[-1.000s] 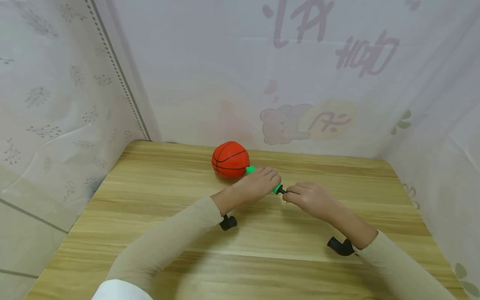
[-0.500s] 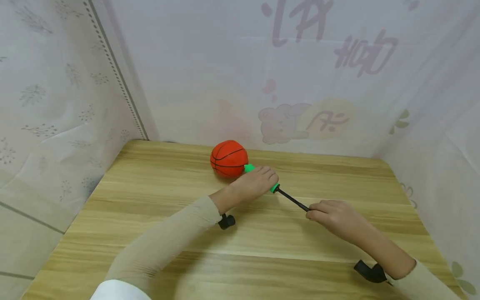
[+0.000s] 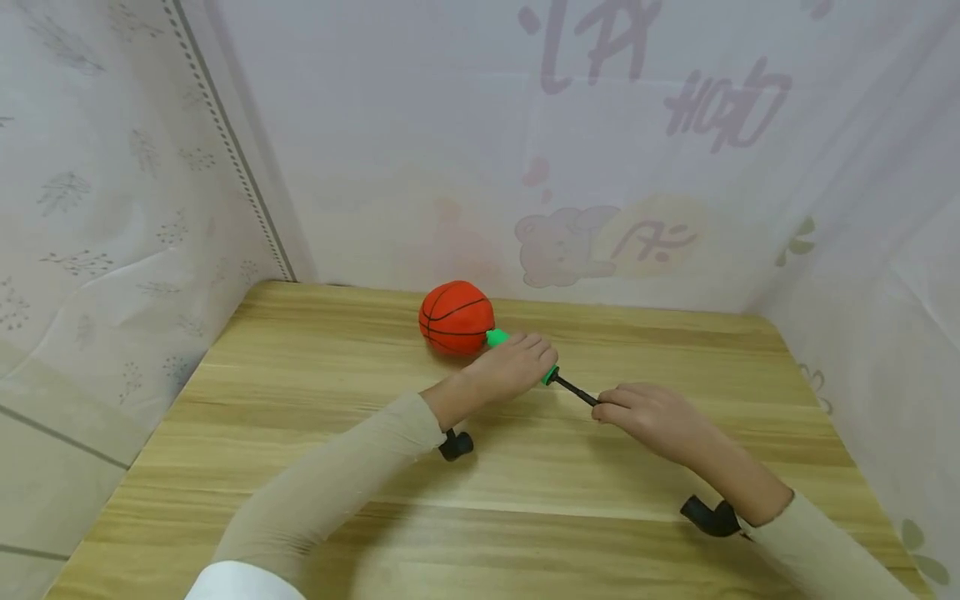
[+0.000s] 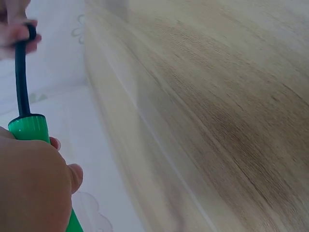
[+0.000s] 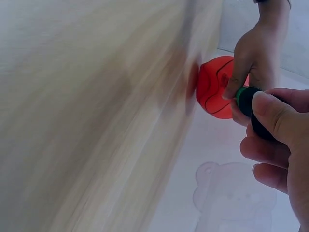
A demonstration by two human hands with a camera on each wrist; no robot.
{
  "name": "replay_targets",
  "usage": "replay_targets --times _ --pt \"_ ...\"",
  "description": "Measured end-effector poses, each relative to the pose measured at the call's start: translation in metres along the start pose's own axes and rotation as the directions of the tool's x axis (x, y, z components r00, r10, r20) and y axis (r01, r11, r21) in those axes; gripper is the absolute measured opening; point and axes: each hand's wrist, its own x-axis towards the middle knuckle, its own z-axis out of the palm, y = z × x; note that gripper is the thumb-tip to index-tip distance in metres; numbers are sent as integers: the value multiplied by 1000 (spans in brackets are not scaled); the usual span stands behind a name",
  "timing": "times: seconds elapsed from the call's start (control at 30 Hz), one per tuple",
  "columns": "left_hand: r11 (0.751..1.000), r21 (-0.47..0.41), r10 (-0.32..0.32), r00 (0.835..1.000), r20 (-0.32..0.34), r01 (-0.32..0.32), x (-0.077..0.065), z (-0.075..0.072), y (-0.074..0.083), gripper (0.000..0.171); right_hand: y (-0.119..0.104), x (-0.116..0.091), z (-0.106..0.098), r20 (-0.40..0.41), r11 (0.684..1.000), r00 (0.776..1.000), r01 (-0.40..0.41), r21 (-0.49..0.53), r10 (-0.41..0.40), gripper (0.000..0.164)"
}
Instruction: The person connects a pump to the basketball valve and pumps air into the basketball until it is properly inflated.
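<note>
An orange-red ball with black basketball lines sits toward the back of the table, its outline slightly uneven. The green barrel of a hand pump meets the ball's right side at its tip. My left hand wraps round this barrel and hides its middle. From the barrel's near end a black rod sticks partway out. My right hand pinches the rod's black end between thumb and fingers. In the right wrist view, the black handle shows under my thumb, with the ball beyond it.
The wood-grain table runs up to a pale printed curtain behind it, and more curtain hangs at both sides. Black wrist mounts show under the left wrist and the right wrist.
My right hand first drew the pump rod far out, down and to the right, then moved back toward the barrel, so less rod shows. My left hand and the ball stay nearly still.
</note>
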Motion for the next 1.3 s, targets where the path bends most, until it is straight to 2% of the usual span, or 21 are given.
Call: replay_targets --times 0.07,0.2,0.33,0.5,0.57,0.77,0.93,1.13,1.3 --pt "1000 6 -8 1000 4 8 0 -1 0 10 4 8 6 10 1000 1000 6 4 -6 5" --pt "1000 20 -16 1000 5 16 0 -2 2 10 12 22 20 16 1000 1000 13 9 -13 26" --pt "999 45 -12 1000 16 11 -2 -2 4 11 16 32 31 3 1000 1000 27 6 -27 17" --pt "1000 22 -19 1000 24 19 -3 -2 6 12 14 34 34 -20 1000 1000 19 7 -19 10" --pt "1000 9 -13 1000 18 13 -3 -2 6 12 13 31 32 -24 1000 1000 14 11 -13 1" --pt "999 36 2 1000 7 -2 -5 0 2 12 7 17 19 -46 999 998 38 -10 -38 24" --pt "999 33 23 999 -23 -22 -7 1 -1 15 -2 1 3 -48 999 998 27 -25 -28 43" --pt "999 28 22 1000 -14 -22 -7 -1 -3 18 -10 -16 -13 -29 999 1000 -6 -38 5 48" --pt "1000 1 26 1000 -4 -26 -8 -2 -4 15 -13 -22 -19 -22 999 1000 -11 -36 10 47"
